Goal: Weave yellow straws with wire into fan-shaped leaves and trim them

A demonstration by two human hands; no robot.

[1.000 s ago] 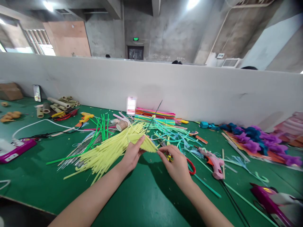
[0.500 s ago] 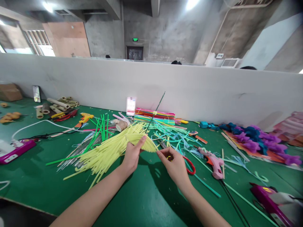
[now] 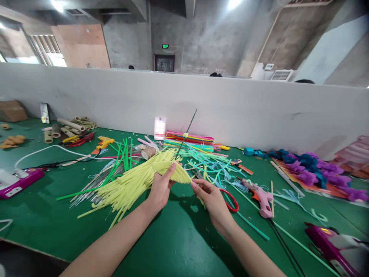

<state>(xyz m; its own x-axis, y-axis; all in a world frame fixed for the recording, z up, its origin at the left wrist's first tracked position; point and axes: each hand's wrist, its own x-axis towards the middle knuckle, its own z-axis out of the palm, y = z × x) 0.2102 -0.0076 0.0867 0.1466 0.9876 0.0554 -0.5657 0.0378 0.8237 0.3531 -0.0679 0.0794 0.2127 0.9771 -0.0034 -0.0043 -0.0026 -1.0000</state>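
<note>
Head view: a fan-shaped yellow piece (image 3: 182,175) is held over the middle of a green bench (image 3: 178,246), at the right end of a pile of loose yellow strips (image 3: 127,184). If the grip of the left hand (image 3: 160,190) were loosened, the piece's fine rows could be spread apart; if its tip were tugged too hard by the right hand (image 3: 211,196), it could be bent. The red scissor handle (image 3: 236,205), just right of the right hand, could be knocked by a sideways sweep. Both hands are extended from the near side. The piece is gripped by the left hand, thumb on top; its tip is pinched between right thumb and fingers.
</note>
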